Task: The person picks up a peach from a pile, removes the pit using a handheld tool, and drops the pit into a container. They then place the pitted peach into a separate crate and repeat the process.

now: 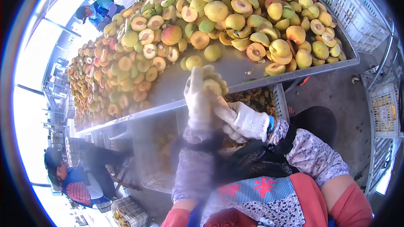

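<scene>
White gloves covered both hands of the person, and they were close together above the near edge of the metal table (168, 87). The left hand (197, 98) was raised, with its fingers bent around the fruit piece (212, 86), so it was grasping this yellowish piece. The right hand (246, 120) was just beside it, on the lower side, with the fingers curled and their tips towards the left palm. Whether the right hand gripped something could not be told, because the part between the hands was blurred. A blue band (271, 124) was around the right wrist, and the sleeve there had a flower pattern.

On the table lay a big heap of fruit (216, 11), green, yellow and reddish. Many of them were cut in halves, and some showed a brown centre. Below the edge, partly hidden by the hands, was the crate (280, 101) with small fruit pieces inside. At the upper right, beside the table, stood white crates (343, 10), and lower on the right was another crate (386, 112). One co-worker (102, 11) was at the far left side of the heap. Another person (86, 183) sat at the lower left, near the plastic basket (130, 212).
</scene>
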The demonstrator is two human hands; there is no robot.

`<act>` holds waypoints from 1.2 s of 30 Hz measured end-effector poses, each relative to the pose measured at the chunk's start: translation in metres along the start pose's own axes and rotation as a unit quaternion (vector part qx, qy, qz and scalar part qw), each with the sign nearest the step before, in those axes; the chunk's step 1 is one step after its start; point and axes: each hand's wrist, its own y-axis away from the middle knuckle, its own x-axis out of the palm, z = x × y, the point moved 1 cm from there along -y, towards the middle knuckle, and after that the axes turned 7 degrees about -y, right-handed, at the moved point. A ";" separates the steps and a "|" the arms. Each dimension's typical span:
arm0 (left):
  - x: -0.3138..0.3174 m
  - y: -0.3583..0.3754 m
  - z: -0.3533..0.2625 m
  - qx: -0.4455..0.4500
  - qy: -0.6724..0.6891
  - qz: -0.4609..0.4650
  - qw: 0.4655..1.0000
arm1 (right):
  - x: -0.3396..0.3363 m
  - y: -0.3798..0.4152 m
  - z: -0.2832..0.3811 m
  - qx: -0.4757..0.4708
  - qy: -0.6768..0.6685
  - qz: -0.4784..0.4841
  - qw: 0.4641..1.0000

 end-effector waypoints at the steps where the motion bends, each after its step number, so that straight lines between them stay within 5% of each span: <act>1: 0.001 0.000 -0.003 0.007 -0.018 0.003 1.000 | -0.001 0.003 0.005 0.056 -0.019 0.011 0.998; 2: 0.003 0.000 -0.006 0.015 -0.036 0.008 0.999 | -0.002 0.004 0.008 0.110 -0.037 0.022 0.993; 6: 0.006 0.000 -0.010 0.042 -0.165 0.051 0.984 | -0.009 -0.001 0.001 0.054 0.077 0.006 0.996; 9: 0.010 0.003 0.000 0.058 -0.149 0.030 0.987 | -0.014 0.008 0.000 0.109 0.008 0.018 0.994; 11: 0.011 0.003 0.009 0.164 -0.071 0.057 0.982 | -0.021 0.008 -0.003 0.248 -0.320 0.227 0.886; 13: 0.013 0.003 0.004 0.133 -0.059 0.058 0.988 | -0.018 0.015 0.000 0.237 -0.310 0.206 0.897; 17: 0.007 0.004 -0.010 0.126 -0.261 0.154 0.944 | -0.017 0.023 0.013 0.245 -0.134 0.114 0.953; 19: 0.005 0.003 -0.008 0.121 -0.265 0.208 0.934 | -0.017 0.024 0.006 0.261 -0.219 0.136 0.930; 20: 0.006 0.004 -0.009 0.122 -0.264 0.207 0.934 | -0.022 0.019 -0.006 0.290 -0.335 0.208 0.872; 22: 0.009 0.008 -0.008 -0.004 0.000 0.191 0.982 | -0.023 0.015 -0.008 0.274 -0.333 0.267 0.862; 24: 0.012 0.013 -0.003 -0.004 0.094 0.178 0.980 | -0.017 0.018 -0.003 0.255 -0.331 0.327 0.848; 26: 0.012 0.014 -0.005 -0.006 0.189 0.169 0.967 | -0.008 0.029 0.006 0.192 -0.201 0.196 0.941; 27: 0.012 0.014 -0.006 -0.005 0.188 0.168 0.968 | -0.008 0.030 0.007 0.192 -0.201 0.197 0.940; 30: 0.003 0.014 -0.011 -0.047 0.249 0.105 0.962 | -0.018 0.027 0.017 0.076 0.188 0.141 0.969; 31: -0.005 0.018 -0.016 -0.045 0.247 0.104 0.962 | -0.026 0.024 0.009 0.075 0.187 0.144 0.969; 32: -0.016 0.022 -0.022 -0.029 0.179 0.046 0.982 | -0.037 0.017 -0.003 -0.017 0.406 0.112 0.907; 33: -0.029 0.027 -0.029 -0.012 0.109 -0.010 0.994 | -0.043 0.013 -0.007 -0.110 0.599 0.071 0.790; 35: -0.076 0.041 -0.040 0.125 -0.174 -0.058 0.975 | -0.046 0.015 -0.001 -0.052 0.568 -0.004 0.821; 36: -0.106 0.045 -0.052 0.221 -0.416 -0.051 0.881 | -0.049 0.016 0.000 0.012 0.532 -0.074 0.843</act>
